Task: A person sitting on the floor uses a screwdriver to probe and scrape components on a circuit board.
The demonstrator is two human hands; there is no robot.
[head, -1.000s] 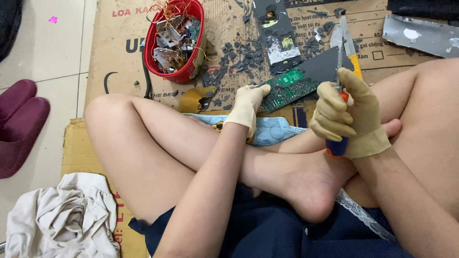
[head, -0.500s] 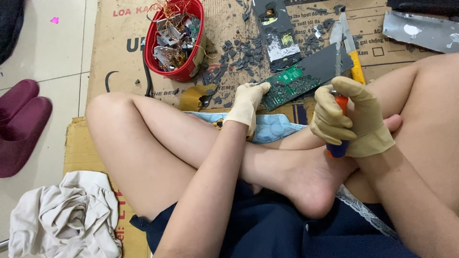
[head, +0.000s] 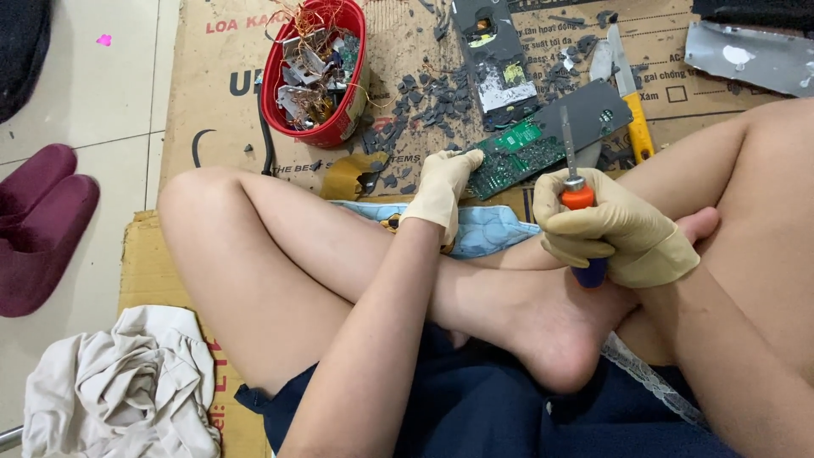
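Left hand, in a cream glove, centre of frame: fingers stretched forward and lying flat, fingertips touching the near left edge of the green circuit board, not closed round anything. Right hand, same kind of glove, right of centre: fingers clenched in a fist about the screwdriver, whose orange and blue handle stands nearly upright, metal shaft pointing up toward the board. Circuit board: lies flat on the cardboard sheet, upper centre of frame, just beyond the person's crossed legs, beside a black plastic casing panel. Red basket, upper left of centre: filled with copper wire and small metal parts. Utility knife with yellow handle, upper right, lying beside the black panel. Black plastic fragments scattered across the cardboard between basket and board. Grey metal plate, top right corner. Maroon slippers, left edge, on the tiled floor. Crumpled pale cloth, lower left corner.
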